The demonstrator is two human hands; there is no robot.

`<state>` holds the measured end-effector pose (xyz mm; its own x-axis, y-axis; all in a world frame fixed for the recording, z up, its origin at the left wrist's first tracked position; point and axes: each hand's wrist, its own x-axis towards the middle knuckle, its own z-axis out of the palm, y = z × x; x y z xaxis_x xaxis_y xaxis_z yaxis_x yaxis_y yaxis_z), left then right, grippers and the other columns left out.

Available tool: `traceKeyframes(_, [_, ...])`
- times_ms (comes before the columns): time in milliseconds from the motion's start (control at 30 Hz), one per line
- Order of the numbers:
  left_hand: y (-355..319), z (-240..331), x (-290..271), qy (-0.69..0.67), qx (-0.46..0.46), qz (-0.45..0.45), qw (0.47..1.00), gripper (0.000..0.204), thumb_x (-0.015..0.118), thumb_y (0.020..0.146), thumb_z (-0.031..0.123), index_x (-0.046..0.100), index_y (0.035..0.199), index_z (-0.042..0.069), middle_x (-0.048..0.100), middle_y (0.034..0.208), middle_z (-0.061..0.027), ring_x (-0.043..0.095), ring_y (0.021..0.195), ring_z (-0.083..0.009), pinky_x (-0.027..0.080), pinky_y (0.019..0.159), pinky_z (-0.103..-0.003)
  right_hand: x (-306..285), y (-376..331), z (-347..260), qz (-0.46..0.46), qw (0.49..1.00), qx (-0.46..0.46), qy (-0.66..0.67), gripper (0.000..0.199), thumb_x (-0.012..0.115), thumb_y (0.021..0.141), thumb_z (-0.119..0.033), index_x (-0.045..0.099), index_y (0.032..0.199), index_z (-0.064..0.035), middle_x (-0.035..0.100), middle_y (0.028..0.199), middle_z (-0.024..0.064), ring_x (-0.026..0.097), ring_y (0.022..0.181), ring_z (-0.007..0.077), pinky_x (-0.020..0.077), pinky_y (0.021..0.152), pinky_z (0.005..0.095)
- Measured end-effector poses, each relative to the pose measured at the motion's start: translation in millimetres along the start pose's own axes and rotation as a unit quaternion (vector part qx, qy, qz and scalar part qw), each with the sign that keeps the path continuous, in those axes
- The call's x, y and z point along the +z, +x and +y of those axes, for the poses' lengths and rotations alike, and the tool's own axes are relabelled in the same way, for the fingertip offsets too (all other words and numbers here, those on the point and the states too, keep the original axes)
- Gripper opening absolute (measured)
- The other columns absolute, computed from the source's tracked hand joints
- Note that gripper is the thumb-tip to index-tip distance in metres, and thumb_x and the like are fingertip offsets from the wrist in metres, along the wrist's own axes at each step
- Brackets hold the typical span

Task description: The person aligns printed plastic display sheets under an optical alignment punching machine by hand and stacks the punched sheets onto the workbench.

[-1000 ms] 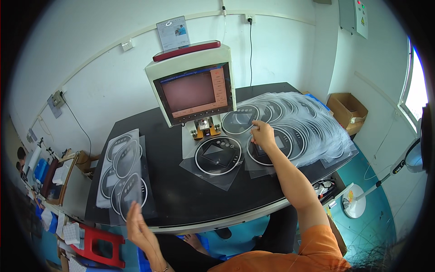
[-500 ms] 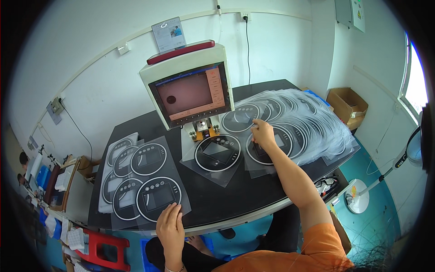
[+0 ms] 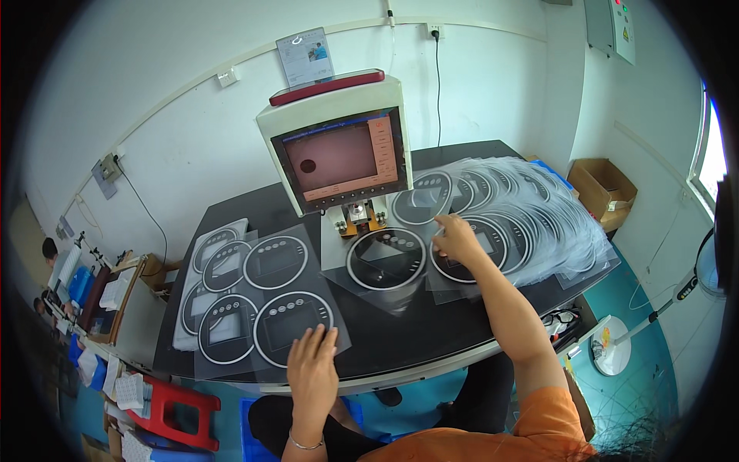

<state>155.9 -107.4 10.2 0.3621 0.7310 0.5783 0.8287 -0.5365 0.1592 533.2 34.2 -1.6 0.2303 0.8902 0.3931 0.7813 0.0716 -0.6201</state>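
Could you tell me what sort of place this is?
Probably a small factory workstation: a machine with a screen on a black table, and fanned stacks of clear printed sheets under the right hand.

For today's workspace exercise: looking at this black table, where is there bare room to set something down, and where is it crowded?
Bare table shows along the front edge between the left hand and the right forearm, and at the back left corner behind the left stack of sheets. It is crowded on the right, where fanned sheets overlap under the right hand, and below the machine.

Black table (image 3: 400, 339) with clear ring-printed sheets (image 3: 531, 223), screen machine (image 3: 339, 150)
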Motion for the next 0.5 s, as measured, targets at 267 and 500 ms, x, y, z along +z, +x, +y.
traceKeyframes(267, [-1, 38, 7, -0.054, 0.069, -0.043, 0.995, 0.030, 0.061, 0.095, 0.011, 0.069, 0.124, 0.009, 0.068, 0.126, -0.0157, 0.062, 0.120, -0.0351, 0.048, 0.101, -0.050, -74, -8, 5, 0.037, 0.950, 0.084, -0.299, 0.042, 0.066, 0.077, -0.004, 0.068, 0.119, -0.0088, 0.064, 0.122, 0.0148, 0.062, 0.114, 0.0338, 0.0527, 0.091, 0.0460])
traceKeyframes(500, [-4, 46, 6, -0.050, 0.087, -0.051, 0.994, 0.031, 0.062, 0.094, 0.011, 0.069, 0.124, 0.010, 0.068, 0.125, -0.0140, 0.063, 0.120, -0.0338, 0.049, 0.101, -0.050, -54, -13, -20, 0.063, 0.979, -0.064, -0.184, 0.042, 0.074, 0.080, -0.014, 0.067, 0.121, -0.0082, 0.063, 0.125, 0.0121, 0.058, 0.119, 0.0335, 0.0504, 0.097, 0.0438])
